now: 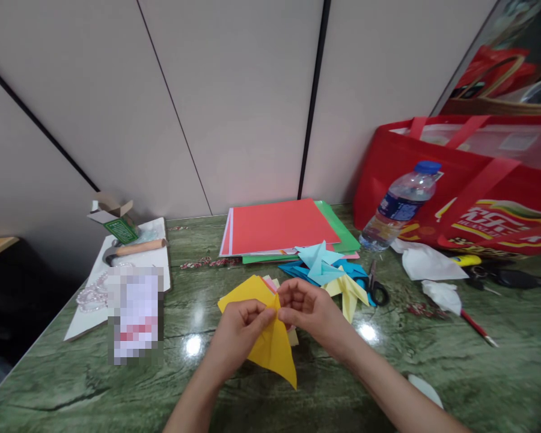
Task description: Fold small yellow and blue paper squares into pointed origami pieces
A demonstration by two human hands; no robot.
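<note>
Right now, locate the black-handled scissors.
The black-handled scissors lie right of centre in the head view, on the green marbled tabletop, just right of the deep-blue folded paper.

On a green marbled tabletop (pixel 505 385), at left, a white board (pixel 79 323) carries an open green box (pixel 122 230), a wooden-handled tool (pixel 148 246) and clear beads (pixel 92 296). At right, 1 blue-capped plastic bottle (pixel 399 207) stands before a large red bag (pixel 473 180). Nearer lie 2 white tissues (pixel 433 263) and a thin red stick (pixel 476 326).
</note>
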